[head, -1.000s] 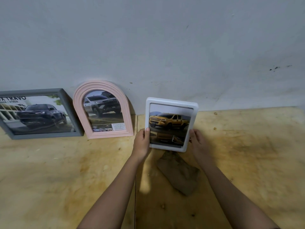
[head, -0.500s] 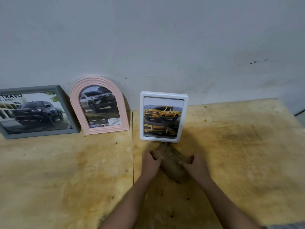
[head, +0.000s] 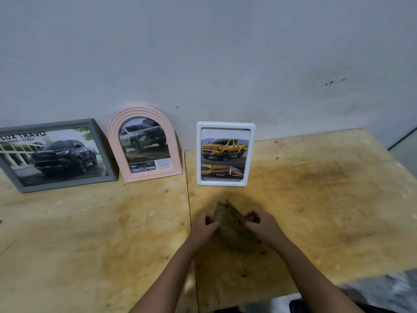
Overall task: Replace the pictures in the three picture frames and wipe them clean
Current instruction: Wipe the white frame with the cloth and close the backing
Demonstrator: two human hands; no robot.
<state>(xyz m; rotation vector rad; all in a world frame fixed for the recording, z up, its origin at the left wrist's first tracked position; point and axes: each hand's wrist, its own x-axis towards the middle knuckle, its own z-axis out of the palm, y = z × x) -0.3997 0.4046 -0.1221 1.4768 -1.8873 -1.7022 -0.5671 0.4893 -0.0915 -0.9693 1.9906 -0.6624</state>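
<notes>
1. Now, the big change: a second ago both hands were clamped on the sides of the white frame [head: 199, 154]. They've let it go and dropped down to the cloth [head: 232, 231].
2. The white frame is standing on its own at the back of the table [head: 90, 233], upright or close to it, right by the wall [head: 203, 53]. Nobody is touching it.
3. The left hand [head: 206, 224] has its fingers curled in, pinching the cloth's left edge. The right hand [head: 259, 224] mirrors it, fingers curled and gripping the right edge.
4. The cloth sits bunched between the two hands, just in front of the white frame but not touching it. Half a second ago the hands had only just reached it, and now they've got a proper hold.
5. What that means, by my read: the picture swapping looks finished and the wiping is next, most likely starting with the white frame since it's closest.
6. Count time! Three frames: the grey frame [head: 67, 184] far left, the pink arched frame [head: 116, 150] just beside it, and the white one set apart to the right.
7. Three pictures, one in each frame, all of cars: dark, silver-grey and yellow.
8. One cloth and two hands, both on it.
</notes>
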